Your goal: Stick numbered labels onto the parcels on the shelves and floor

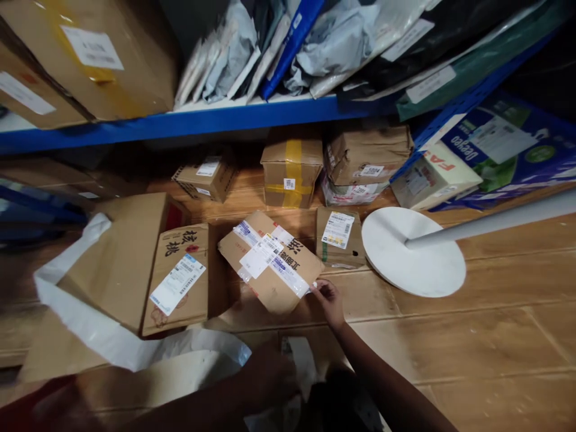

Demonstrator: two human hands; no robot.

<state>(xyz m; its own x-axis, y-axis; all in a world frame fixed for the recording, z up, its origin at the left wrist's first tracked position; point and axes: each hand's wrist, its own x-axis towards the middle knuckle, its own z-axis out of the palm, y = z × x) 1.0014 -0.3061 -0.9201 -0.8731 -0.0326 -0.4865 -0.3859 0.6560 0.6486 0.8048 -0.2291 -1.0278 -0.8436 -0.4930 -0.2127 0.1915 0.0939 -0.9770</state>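
My right hand [329,300] pinches a small white label [312,287] at the near right corner of a flat cardboard box [270,288]. That box lies turned at an angle on the floor, with tape, printed characters and a white shipping label [261,255] on top. In deep shadow at the bottom, my left hand [270,372] is curled on a strip of white labels [302,363]; its fingers are hard to make out. A long white paper strip [90,324] loops from near that hand to the left, across a large carton [114,258].
A walnut-coloured carton [180,312] stands left, and a small labelled box [341,237] right. Several boxes sit under the blue shelf edge [216,120], which holds bagged parcels [333,42]. A round white base [414,273] with a slanting pole [495,216] rests on the wooden floor.
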